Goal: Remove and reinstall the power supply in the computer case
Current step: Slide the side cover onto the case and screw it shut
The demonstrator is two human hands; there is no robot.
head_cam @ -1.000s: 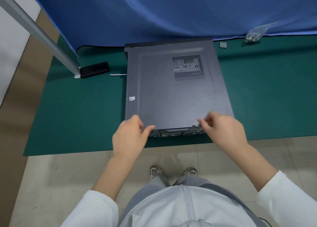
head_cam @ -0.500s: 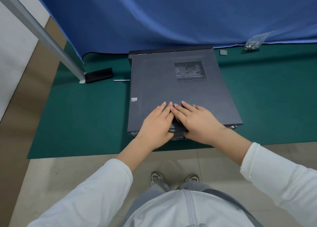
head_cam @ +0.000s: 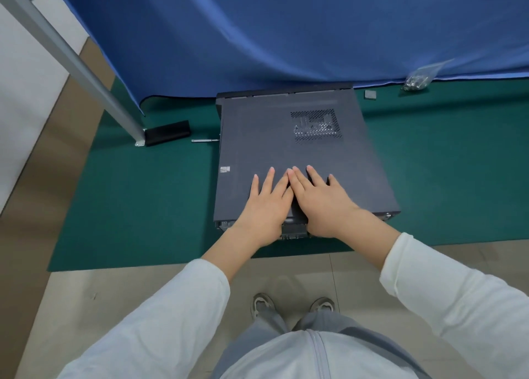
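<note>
Left hand (head_cam: 264, 207) and right hand (head_cam: 320, 204) lying flat, fingers straight, pressing computer case side panel (head_cam: 300, 155) side by side; fingers reaching farther up panel than half second ago.

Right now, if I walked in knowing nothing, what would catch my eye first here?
First, the dark grey computer case lying flat on the green mat, its side panel facing up with a mesh vent at the far right. The person's left hand and right hand press flat, side by side, on the panel's near edge. Behind hangs a big blue cloth, with a small bag of screws at its foot on the right.
</note>
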